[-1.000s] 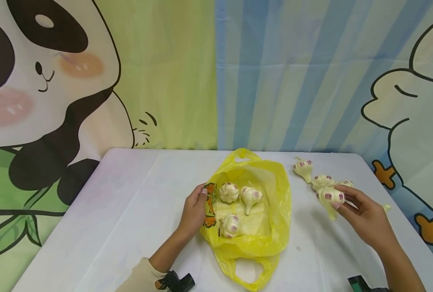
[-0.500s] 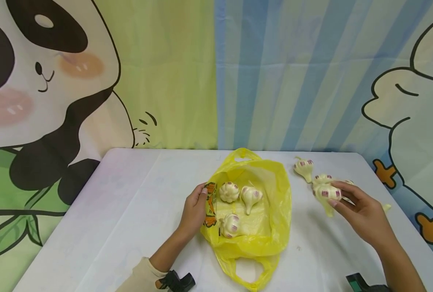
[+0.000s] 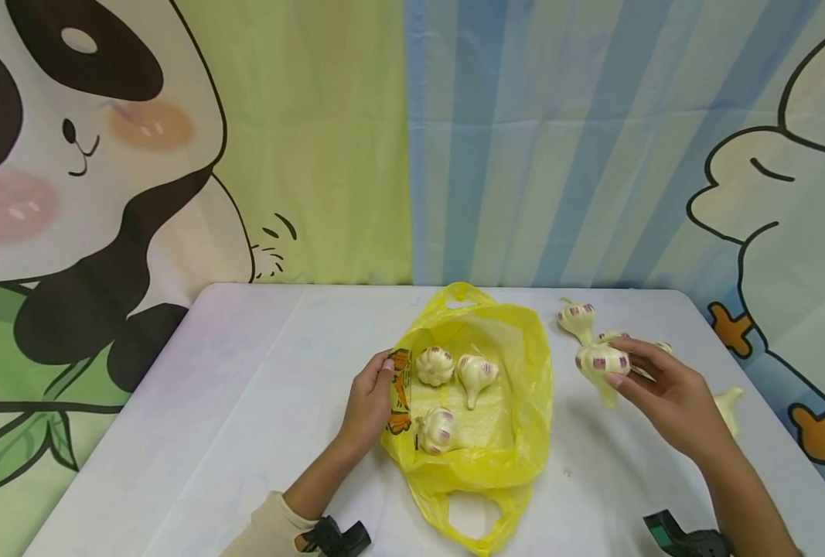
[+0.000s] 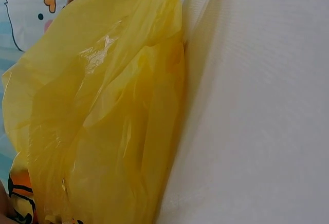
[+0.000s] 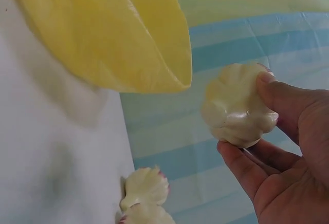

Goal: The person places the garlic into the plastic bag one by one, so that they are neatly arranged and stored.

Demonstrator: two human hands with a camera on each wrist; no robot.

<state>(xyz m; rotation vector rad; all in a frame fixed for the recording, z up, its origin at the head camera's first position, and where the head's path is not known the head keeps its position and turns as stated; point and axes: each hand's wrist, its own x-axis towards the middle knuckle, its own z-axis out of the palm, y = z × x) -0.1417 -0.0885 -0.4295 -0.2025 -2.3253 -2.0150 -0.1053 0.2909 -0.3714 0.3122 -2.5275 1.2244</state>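
A yellow plastic bag (image 3: 533, 387) lies with its mouth spread in the middle of the table; three garlic bulbs (image 3: 477, 377) rest inside. My left hand (image 3: 370, 398) pinches the bag's left rim, where an orange and black print shows. To the right of the bag, my right hand (image 3: 666, 394) holds a garlic bulb (image 3: 603, 360) between thumb and fingers, its stem pointing down. In the right wrist view that bulb (image 5: 239, 106) is raised above the table, apart from the bag (image 5: 113, 44). The left wrist view is mostly filled by the bag's side (image 4: 103, 116).
More garlic lies on the white table (image 3: 245, 433) at the right: one bulb (image 3: 577, 319) at the back, others partly hidden behind my right hand, and a pale stem (image 3: 728, 406) beside the right wrist. A printed cloth (image 3: 558, 139) hangs behind the table.
My right hand has moved left toward the bag with the garlic bulb, uncovering more of the garlic by the wrist. The left hand keeps its place on the bag's rim.
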